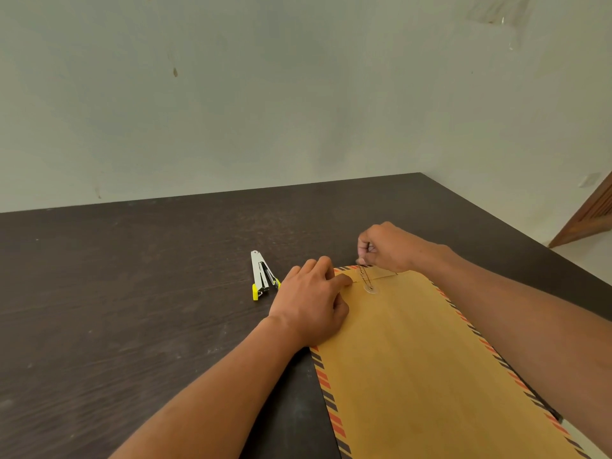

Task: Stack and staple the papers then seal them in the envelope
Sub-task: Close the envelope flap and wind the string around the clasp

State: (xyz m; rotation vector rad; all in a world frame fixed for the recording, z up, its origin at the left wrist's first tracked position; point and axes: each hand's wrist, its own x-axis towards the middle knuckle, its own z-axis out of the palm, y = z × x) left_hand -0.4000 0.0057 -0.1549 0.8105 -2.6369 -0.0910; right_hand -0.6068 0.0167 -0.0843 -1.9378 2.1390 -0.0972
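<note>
Envelope point(414, 359), tan, striped border, flat under pressing left hand point(311, 299); string point(364, 275) in right hand point(387, 246) pinch.

**Scuffed pale wall, dark dusty table**

A pale greenish-white wall point(298, 94) fills the whole top half. It's kinda scuffed, with a small brown stain point(175, 72) up on the left and a shiny peeling patch point(496, 11) near the top right. A dark brown wood-grain table point(132, 293) sits right up against it, its top dusty with pale smudges. Past the table's right edge there's a slice of light floor point(586, 256) and a reddish-brown slatted wooden panel point(592, 213), door or shutter, can't tell. A small white wall plate point(589, 180) sits just above that. The light is soft and even.
</note>
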